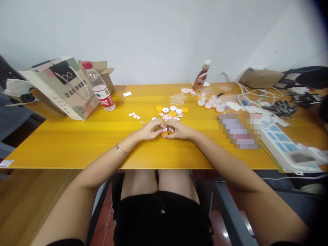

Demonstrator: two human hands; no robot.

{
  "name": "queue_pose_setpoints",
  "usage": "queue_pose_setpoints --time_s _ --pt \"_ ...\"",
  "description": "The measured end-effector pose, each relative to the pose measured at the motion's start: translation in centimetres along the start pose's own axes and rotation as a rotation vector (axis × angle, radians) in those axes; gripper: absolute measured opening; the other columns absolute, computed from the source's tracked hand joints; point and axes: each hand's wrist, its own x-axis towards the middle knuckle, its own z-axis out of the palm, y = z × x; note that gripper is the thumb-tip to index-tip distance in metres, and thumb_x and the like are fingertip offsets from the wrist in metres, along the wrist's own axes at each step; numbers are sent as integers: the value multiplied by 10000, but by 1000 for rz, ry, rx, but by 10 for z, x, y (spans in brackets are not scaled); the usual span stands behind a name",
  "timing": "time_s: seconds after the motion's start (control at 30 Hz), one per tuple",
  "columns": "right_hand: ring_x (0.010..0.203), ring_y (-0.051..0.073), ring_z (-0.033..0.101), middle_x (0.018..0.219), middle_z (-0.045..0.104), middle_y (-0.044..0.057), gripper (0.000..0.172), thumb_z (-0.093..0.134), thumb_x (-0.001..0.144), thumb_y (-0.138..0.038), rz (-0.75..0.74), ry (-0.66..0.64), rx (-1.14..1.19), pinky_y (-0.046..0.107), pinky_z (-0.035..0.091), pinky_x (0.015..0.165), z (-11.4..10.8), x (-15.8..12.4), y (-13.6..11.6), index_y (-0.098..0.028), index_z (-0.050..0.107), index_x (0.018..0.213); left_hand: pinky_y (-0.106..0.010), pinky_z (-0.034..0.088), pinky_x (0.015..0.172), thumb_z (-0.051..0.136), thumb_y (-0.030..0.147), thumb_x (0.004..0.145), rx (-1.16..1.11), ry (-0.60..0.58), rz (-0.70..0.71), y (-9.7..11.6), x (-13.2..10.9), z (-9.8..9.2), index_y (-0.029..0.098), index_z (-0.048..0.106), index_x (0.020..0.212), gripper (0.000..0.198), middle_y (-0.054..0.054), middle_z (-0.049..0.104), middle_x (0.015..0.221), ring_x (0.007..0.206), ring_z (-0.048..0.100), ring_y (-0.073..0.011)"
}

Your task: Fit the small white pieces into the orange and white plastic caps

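At the middle of the table, my left hand (pixel 150 130) and my right hand (pixel 180 130) meet with fingers curled. Between their fingertips is a small round orange piece (pixel 164 133) with a white part on top; its exact kind is too small to make out. Just beyond my fingers lies a pile of small white pieces with reddish marks (pixel 169 117). Behind that pile sit white round discs (pixel 166 110) and yellow round discs (pixel 185 110). Farther back stand several clear cups (pixel 177 99). Small white pieces (pixel 134 115) lie to the left.
A water bottle (pixel 104 90), a paper bag (pixel 69 89) and a cardboard box (pixel 105 73) stand at the left. Toward the right are a brown drink bottle (pixel 201 78), clear-topped orange-based pieces (pixel 211 102), white cables (pixel 258 94) and a white power strip (pixel 282 145).
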Motion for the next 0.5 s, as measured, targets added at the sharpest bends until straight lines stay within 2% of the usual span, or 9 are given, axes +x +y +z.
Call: queue_pose_setpoints --time_s 0.13,0.23,0.37,0.43,0.5 --pt "840 195 519 884 607 50 283 680 716 -400 20 4 11 325 403 787 0 1 0 -176 581 859 -308 456 793 615 307 813 -35 9 -39 -1 0 -1 165 619 804 142 -47 645 813 799 587 -156" --pt "826 195 523 869 601 55 289 689 702 -397 32 -1 13 329 414 783 -2 0 -1 -169 592 852 -289 463 770 607 329 816 -101 56 -107 -6 12 -5 160 631 863 178 -54 661 858 799 598 -147" --pt "788 175 513 837 582 45 279 694 695 -376 59 16 31 311 424 753 -6 0 -7 -166 592 847 -288 459 751 599 283 806 22 304 -205 -26 57 -15 150 617 881 154 -70 663 913 828 602 -160" --pt "788 167 509 826 574 34 265 693 696 -368 60 37 60 302 424 750 -8 -1 -11 -169 584 834 -306 459 794 595 197 788 105 369 -247 -41 87 -17 142 611 934 157 -92 655 1008 881 599 -172" --pt "780 155 509 820 566 22 262 692 696 -363 70 72 138 292 429 740 -10 -1 -14 -169 567 821 -344 452 859 587 126 762 130 384 -326 -54 115 -15 127 601 992 230 -129 633 1107 955 596 -200"
